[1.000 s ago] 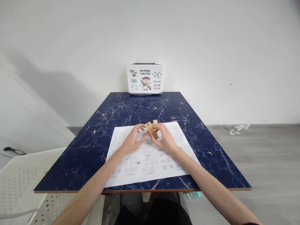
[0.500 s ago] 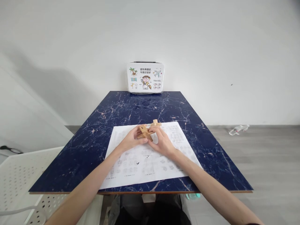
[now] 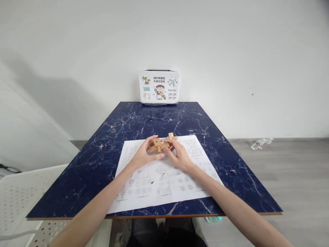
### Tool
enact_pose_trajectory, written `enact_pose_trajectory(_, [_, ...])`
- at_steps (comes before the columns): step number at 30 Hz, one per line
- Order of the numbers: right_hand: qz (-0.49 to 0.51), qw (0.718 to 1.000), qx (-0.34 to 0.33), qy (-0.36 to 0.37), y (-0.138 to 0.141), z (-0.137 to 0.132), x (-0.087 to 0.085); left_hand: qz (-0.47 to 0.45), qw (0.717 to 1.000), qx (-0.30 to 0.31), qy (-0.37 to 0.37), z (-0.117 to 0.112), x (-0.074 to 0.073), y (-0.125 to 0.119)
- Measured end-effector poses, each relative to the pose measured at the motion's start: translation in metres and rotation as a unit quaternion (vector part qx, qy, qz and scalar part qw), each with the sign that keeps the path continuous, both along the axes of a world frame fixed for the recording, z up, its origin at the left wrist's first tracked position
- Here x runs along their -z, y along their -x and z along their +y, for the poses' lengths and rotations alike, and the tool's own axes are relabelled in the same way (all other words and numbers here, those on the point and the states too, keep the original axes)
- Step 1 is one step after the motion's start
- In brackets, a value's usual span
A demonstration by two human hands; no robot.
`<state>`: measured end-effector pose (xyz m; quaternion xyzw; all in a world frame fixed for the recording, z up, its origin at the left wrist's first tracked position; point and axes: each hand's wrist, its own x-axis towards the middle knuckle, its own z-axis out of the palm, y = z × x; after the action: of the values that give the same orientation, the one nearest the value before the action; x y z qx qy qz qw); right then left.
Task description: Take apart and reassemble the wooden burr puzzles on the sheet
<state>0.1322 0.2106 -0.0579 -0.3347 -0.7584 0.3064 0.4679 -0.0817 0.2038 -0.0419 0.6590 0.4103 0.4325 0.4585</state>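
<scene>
A small wooden interlocking puzzle (image 3: 158, 145) made of crossed blocks is held just above a white printed sheet (image 3: 164, 178) on the dark blue marble table (image 3: 108, 137). My left hand (image 3: 144, 156) grips its left side, thumb underneath. From the right, my right hand (image 3: 178, 155) pinches the puzzle with its fingertips. A separate wooden piece (image 3: 171, 137) lies on the sheet just behind my right fingers.
A white box with cartoon travel pictures (image 3: 159, 86) stands against the wall at the table's far edge. A white perforated basket (image 3: 23, 202) is at the lower left. On the grey floor to the right lies a clear plastic bottle (image 3: 260, 142).
The puzzle has shifted a little to the left and turned in my hands; both hands closed round it. A separate piece now shows behind my right fingers.
</scene>
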Motion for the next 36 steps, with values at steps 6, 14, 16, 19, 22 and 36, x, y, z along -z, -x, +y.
enact_pose_trajectory(6, [0.057, 0.99, -0.027, 0.124, 0.002, 0.002, -0.002, 0.053, 0.997, -0.017, -0.056, -0.004, -0.005, -0.001])
enact_pose_trajectory(14, [0.187, 0.927, -0.115, 0.303, -0.003, 0.007, -0.004, 0.045, 0.996, -0.001, -0.077, -0.002, -0.005, 0.0])
enact_pose_trajectory(16, [0.203, 0.914, -0.139, 0.324, -0.004, 0.006, -0.006, 0.036, 0.997, 0.006, -0.061, -0.001, -0.004, 0.001])
enact_pose_trajectory(19, [0.216, 0.902, -0.156, 0.34, -0.006, 0.005, -0.009, 0.022, 0.999, 0.009, -0.049, 0.0, -0.004, 0.001])
enact_pose_trajectory(22, [0.221, 0.902, -0.154, 0.338, -0.006, 0.003, -0.011, 0.013, 0.999, 0.013, -0.036, 0.0, -0.004, 0.0])
enact_pose_trajectory(36, [0.209, 0.908, -0.155, 0.328, -0.006, -0.001, -0.009, 0.019, 0.998, 0.011, -0.054, -0.002, -0.006, -0.002])
